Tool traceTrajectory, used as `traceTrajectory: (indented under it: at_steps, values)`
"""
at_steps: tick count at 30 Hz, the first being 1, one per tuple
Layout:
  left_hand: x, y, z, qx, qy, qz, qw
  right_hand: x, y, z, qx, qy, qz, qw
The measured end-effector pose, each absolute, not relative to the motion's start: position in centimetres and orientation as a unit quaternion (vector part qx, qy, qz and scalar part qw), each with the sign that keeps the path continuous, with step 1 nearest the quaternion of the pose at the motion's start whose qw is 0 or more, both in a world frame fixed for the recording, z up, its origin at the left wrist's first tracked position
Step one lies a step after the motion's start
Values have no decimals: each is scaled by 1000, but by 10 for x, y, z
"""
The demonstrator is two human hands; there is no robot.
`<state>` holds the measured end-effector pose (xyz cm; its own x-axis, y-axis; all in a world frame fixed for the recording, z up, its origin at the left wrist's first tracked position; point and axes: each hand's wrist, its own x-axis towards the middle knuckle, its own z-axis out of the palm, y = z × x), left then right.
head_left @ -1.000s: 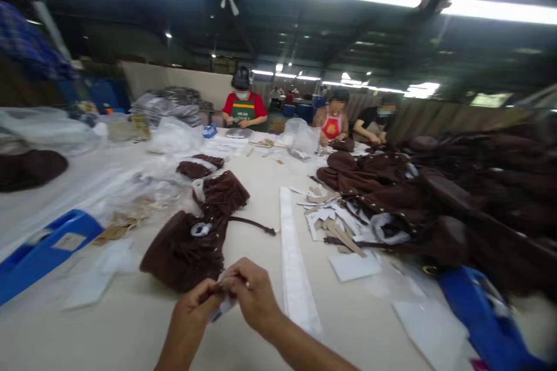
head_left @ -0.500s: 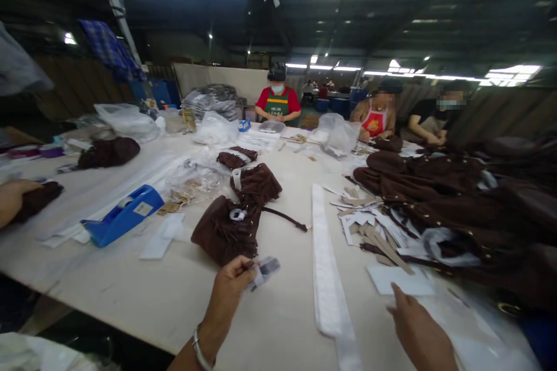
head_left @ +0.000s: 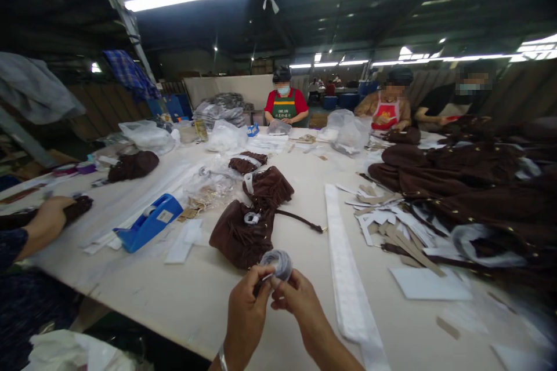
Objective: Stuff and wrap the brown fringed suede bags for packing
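Close to the table's front edge, my left hand (head_left: 248, 304) pinches a ring-shaped roll of translucent greyish-white wrapping (head_left: 284, 264). My right hand (head_left: 304, 307) grips the roll's lower right side, fingers closed and almost touching the left ones. What lies inside the roll cannot be made out. Just beyond it sits a dark brown fringed bag (head_left: 237, 235) with a small wrapped ring on its front. A second brown bag (head_left: 272, 188), banded in white, lies behind, its strap (head_left: 300, 219) stretching right. To the right of my hands runs a long white padded strip (head_left: 343, 266).
A blue tape dispenser (head_left: 150, 223) and white sheets (head_left: 180, 246) are on the left. Paper strips (head_left: 391, 220), a white card (head_left: 429, 284) and a heap of brown bags (head_left: 474, 185) cover the right. A co-worker's hand (head_left: 54, 214) is at far left; several people sit across the table.
My right hand has come left from beside the white card and joined my left hand at the roll. The roll now shows as an upright ring. The view has shifted slightly left.
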<state>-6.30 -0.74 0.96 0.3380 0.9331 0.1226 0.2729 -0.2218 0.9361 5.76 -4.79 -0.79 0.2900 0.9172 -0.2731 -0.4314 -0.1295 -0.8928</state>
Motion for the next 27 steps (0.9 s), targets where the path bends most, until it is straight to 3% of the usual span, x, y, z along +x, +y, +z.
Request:
traceTrajectory:
  at_steps: [18,27]
  values:
    - [-69,-11,-19,788,396,373,290,50,-40,-11,-543,-137,576,596]
    - [-65,-8,-21,792,338,384,333,70,-62,-7,-480,-137,609,616]
